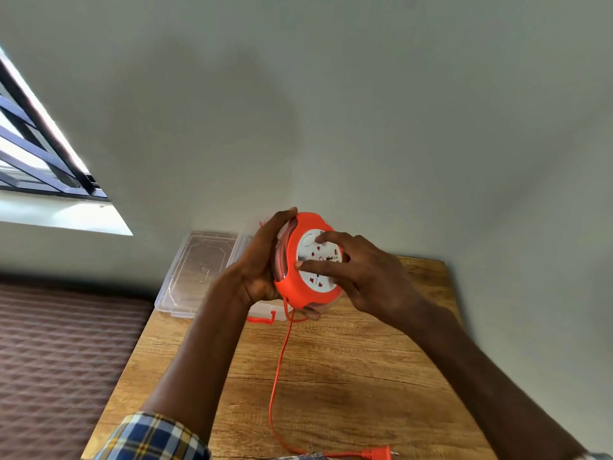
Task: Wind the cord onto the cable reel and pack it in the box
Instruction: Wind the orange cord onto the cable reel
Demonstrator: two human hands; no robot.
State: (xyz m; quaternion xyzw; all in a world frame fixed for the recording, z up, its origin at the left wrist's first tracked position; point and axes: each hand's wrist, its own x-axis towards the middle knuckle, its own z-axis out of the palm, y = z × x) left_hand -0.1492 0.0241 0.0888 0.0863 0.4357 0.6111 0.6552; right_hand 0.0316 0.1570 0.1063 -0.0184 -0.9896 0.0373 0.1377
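The orange cable reel (306, 260) is held above the far part of the wooden table (348, 366), gripped at its back and rim by the left hand (260, 260), whose fingers are curled round it. Its white socket face is touched by the spread, fairly straight fingers of the right hand (361, 273). The orange cord (277, 380) hangs from the reel to the plug (378, 453) at the near edge, and the clear plastic box (202, 270) is seen open just behind the reel.
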